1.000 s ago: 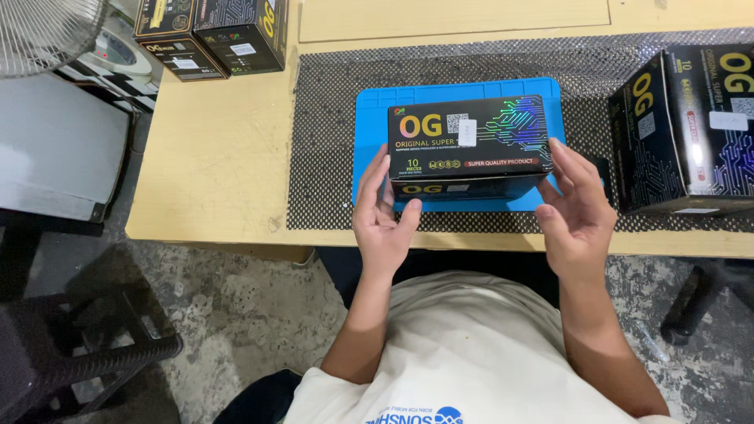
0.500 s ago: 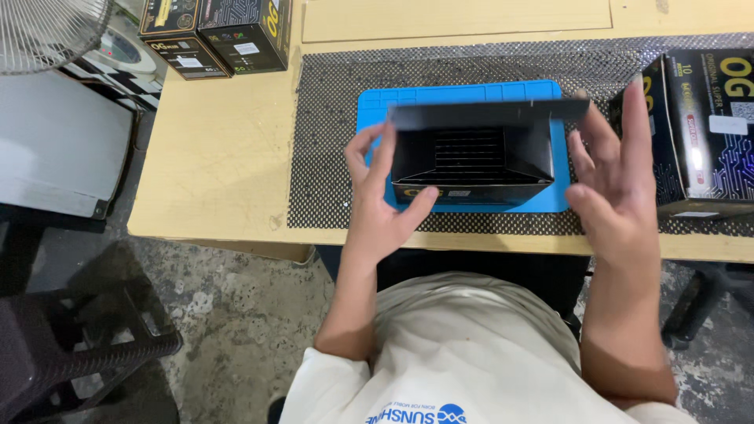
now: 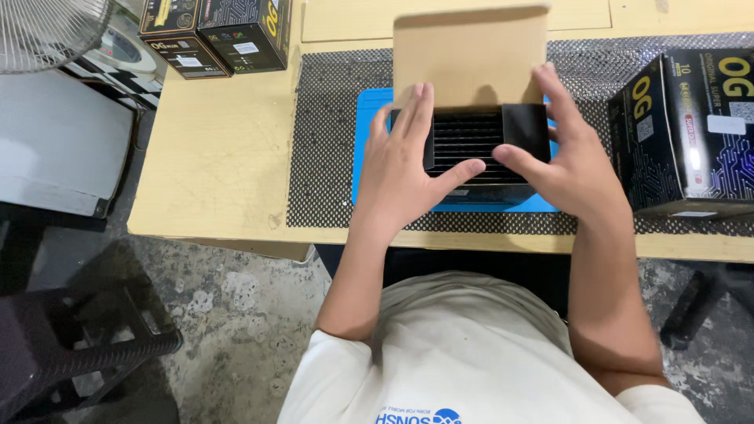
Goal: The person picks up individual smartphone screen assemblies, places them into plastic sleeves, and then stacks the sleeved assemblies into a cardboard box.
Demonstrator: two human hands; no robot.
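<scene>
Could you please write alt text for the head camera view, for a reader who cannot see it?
Seen from above, a person's left hand and right hand rest on an open black box whose brown lid is flipped up. The box sits on a blue mat on a wooden table, with more black boxes nearby.

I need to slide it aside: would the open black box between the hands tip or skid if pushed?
The black box probably won't tip: it sits low and flat on the blue mat. That mat likely resists skidding. Its raised cardboard flap looks thin, so it may flex.
</scene>
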